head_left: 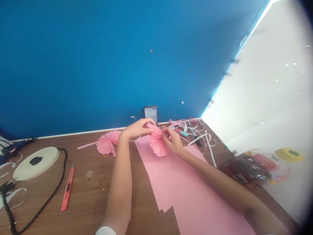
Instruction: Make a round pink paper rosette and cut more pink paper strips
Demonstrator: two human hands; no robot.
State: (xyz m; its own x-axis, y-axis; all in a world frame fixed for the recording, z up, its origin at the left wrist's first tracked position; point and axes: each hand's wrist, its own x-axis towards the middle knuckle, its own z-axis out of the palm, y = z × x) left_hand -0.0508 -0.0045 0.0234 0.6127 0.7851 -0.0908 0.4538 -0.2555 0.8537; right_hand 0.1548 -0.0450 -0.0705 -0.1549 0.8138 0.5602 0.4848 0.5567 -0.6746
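Observation:
Between my two hands is a pleated pink paper fan [158,144], held above pink paper sheets. My left hand [140,127] pinches its upper left edge, where a flat pink band runs along the top. The fingers of my right hand [174,141] are closed on the fan's right side. Left of my left forearm, a second pink paper fan [107,143] lies on the table with a narrow strip sticking out to its left. Large pink paper sheets [186,189] spread beneath my right forearm.
A red box cutter [67,187] lies at left, near a black cable [55,192] and round cream disc [44,163]. A phone [151,112] leans on the blue wall. Paper strips [209,147], a glue stick [179,131] and a plastic-wrapped package [251,168] are at right.

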